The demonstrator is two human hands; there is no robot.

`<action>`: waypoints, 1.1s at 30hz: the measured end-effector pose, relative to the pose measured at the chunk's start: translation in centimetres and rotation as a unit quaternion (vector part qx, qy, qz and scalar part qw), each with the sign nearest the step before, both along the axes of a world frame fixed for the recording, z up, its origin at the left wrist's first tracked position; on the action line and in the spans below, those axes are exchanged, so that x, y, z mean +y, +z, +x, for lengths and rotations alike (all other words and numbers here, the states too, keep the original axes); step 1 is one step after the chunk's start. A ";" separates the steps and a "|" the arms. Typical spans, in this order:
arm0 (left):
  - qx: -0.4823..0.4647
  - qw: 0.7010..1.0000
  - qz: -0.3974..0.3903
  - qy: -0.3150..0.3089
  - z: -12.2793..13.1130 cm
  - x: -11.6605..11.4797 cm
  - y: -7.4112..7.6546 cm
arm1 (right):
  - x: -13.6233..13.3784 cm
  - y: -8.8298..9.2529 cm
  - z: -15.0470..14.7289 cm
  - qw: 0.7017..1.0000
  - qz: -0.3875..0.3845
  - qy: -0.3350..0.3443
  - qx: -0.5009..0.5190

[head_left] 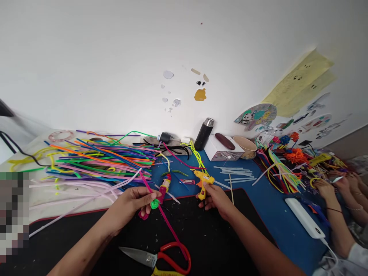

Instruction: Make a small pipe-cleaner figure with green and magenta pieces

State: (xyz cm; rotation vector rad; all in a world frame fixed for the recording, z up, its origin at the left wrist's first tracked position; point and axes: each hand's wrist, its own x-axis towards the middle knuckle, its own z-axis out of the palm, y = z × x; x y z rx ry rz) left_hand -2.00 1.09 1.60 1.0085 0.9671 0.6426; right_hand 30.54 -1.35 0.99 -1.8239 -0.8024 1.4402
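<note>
My left hand (138, 202) is closed on a pipe-cleaner figure (163, 191) with a red top, yellow and magenta parts. A green coil (154, 204) sits by my thumb, and a long magenta pipe cleaner (171, 226) runs past it, down toward the scissors. In my right hand (214, 199) is a yellow hot glue gun (204, 184), its nozzle pointing up and left toward the figure but apart from it. Scissors (163, 258) with red and yellow handles lie on the black mat (212, 245) below, blades apart.
Many coloured pipe cleaners (100, 161) cover the left side. A black thermos (204, 134), a white box (221, 149) and a bowl (245, 147) stand by the wall. Glue sticks (237, 174) lie right. Other people's hands (324, 189) work beyond a white lamp (304, 218).
</note>
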 end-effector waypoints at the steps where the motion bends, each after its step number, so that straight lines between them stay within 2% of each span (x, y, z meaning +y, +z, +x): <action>1: 0.001 1.000 0.000 0.000 0.0 0.0 0.0 | 0.0 0.0 0.1 1.000 0.000 0.010 -0.010; 5: 0.004 1.000 0.000 -0.001 0.1 0.0 0.1 | 0.1 -0.5 0.7 0.997 -0.003 0.052 -0.058; 10: -0.001 1.000 0.010 -0.008 0.1 0.0 0.2 | 0.2 -1.3 1.2 0.994 0.013 0.043 -0.102; 15: -0.002 1.000 0.012 -0.005 0.2 0.0 0.3 | -0.5 -1.7 1.4 0.987 0.091 0.006 -0.134; 18: -0.003 1.000 0.012 0.000 0.2 -0.1 0.3 | -1.0 -1.2 0.7 0.980 0.142 -0.016 -0.137; 20: -0.006 1.000 0.009 0.003 0.3 -0.1 0.2 | -1.4 -0.6 -0.6 0.977 0.178 0.006 -0.116; 26: -0.005 1.000 0.015 -0.010 0.3 -0.3 0.1 | -0.8 0.7 -7.3 0.970 0.186 0.154 -0.008; 29: -0.007 0.999 0.023 -0.035 0.5 -0.6 0.4 | 0.2 0.6 -10.3 0.957 0.221 0.186 0.029; 33: -0.017 0.998 0.023 -0.060 0.7 -0.7 0.7 | 1.2 0.9 -12.7 0.942 0.253 0.213 0.054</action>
